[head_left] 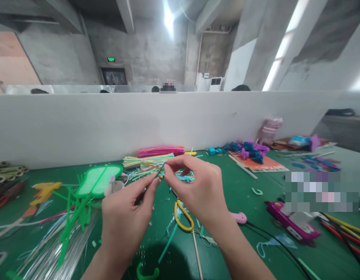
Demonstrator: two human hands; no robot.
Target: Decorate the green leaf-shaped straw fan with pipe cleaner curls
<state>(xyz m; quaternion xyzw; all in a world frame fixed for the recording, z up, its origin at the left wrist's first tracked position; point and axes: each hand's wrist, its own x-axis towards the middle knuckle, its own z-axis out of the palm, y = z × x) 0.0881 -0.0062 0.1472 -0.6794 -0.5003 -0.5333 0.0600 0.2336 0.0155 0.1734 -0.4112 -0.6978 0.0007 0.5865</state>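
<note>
Both hands pinch a thin stem above the green worktop (250,202).
Left hand (126,210) and right hand (197,186) grip the dark wire stem (160,172) at fingertips; yellow-handled scissors (182,216) lie beneath.

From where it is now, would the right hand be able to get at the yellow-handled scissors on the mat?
Probably yes. The yellow-handled scissors lie uncovered on the green mat, just below the right hand. But that hand and the left hand are both pinching a thin green stem, so it is occupied.

Yellow scissors (183,217), purple glue gun (290,223) (right), green mat (250,202).
</note>
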